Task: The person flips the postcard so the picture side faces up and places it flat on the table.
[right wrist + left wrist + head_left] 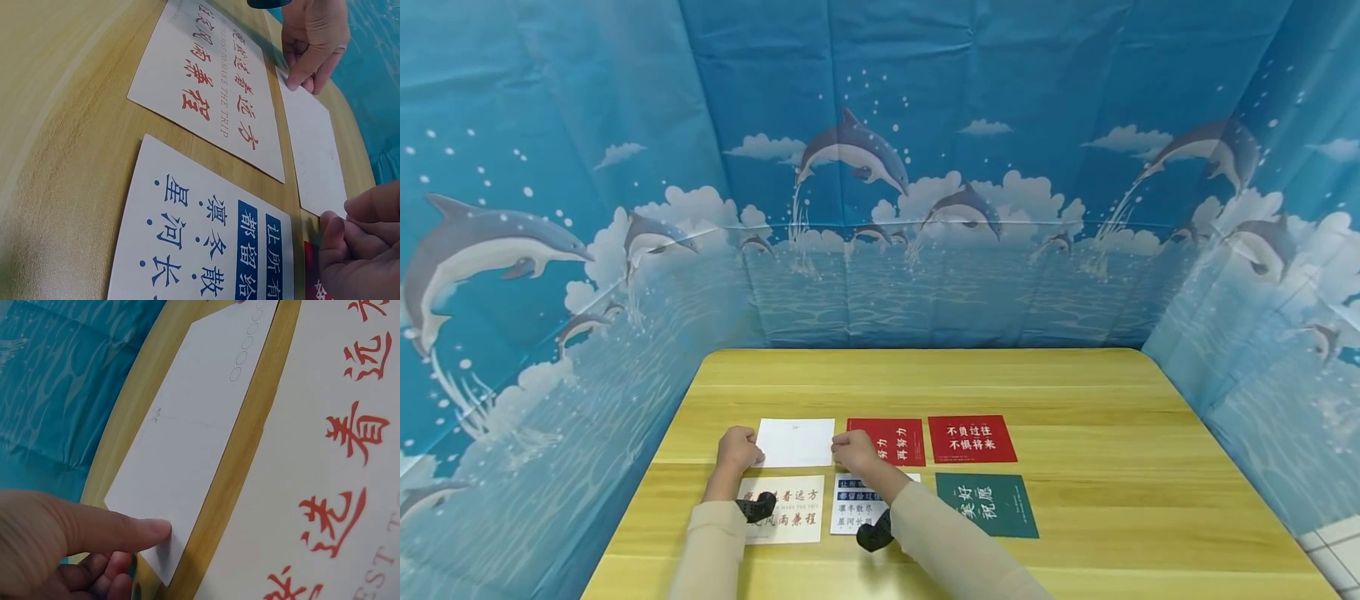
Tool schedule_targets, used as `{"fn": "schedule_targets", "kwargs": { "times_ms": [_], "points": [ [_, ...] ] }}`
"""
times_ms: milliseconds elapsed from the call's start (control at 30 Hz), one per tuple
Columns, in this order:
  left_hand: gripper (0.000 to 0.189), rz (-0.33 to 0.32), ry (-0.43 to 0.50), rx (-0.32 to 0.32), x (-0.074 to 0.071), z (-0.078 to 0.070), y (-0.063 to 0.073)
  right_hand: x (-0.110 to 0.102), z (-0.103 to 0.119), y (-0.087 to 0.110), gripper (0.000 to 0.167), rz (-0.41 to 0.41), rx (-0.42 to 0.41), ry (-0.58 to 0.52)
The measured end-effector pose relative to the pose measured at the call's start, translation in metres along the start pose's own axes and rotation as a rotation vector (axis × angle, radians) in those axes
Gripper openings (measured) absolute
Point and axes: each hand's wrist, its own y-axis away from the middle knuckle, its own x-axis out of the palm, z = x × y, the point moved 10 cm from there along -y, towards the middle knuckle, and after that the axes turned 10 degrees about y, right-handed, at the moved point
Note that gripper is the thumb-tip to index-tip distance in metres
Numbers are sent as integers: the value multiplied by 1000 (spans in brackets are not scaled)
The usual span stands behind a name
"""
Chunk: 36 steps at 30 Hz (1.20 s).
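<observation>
A white postcard point(795, 442), its mostly blank back facing up, lies at the back left of the card group. My left hand point(739, 450) pinches its left end; in the left wrist view the thumb point(134, 532) presses on top with the fingers curled beneath. At the opposite end, my right hand point(856, 452) pinches the card's right edge between thumb and fingers, seen in the right wrist view. That hand partly covers a red card point(906, 440) with white lettering. Just in front of the postcard is a cream card point(782, 525) with red lettering.
A blue-and-white card point(846, 521) lies under the right forearm. Further right are another red card point(972, 439) and a green card point(1011, 508), partly behind the right sleeve. All lie on a yellow wooden table point(1097, 467), with a dolphin-printed blue curtain point(940, 292) behind it.
</observation>
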Motion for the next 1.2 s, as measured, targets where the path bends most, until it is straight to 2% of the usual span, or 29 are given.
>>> {"fn": "schedule_targets", "kwargs": {
  "times_ms": [33, 133, 167, 400, 633, 767, 1000, 1100, 1200],
  "points": [
    [14, 1, 2, -6, 0, 1, -1, 0, 0, 0, 36, -3, -3, -5],
    [40, 4, 19, -9, 0, 3, -4, 0, 0, 0, 38, -9, 1, -22],
    [40, 4, 29, -9, 0, 5, -6, -1, -1, 1, 38, -13, 7, -27],
    [27, -32, 60, 33, -5, 5, -9, -2, -1, 1, 45, -24, 47, -41],
    [23, -71, 100, 91, -13, -1, -3, -4, 0, -3, 41, -40, 81, -22],
    [20, -90, 126, 109, -15, 0, 3, -6, 3, -5, 36, -65, 49, 59],
    [21, -130, 169, 148, -23, 4, 12, -14, 15, -6, 17, -139, -47, 161],
    [22, -134, 181, 174, -27, 3, 15, -12, 15, -7, 16, -113, -52, 118],
    [22, -137, 187, 214, -30, 0, 18, -9, 10, -8, 19, -68, -34, 10]
  ]
}}
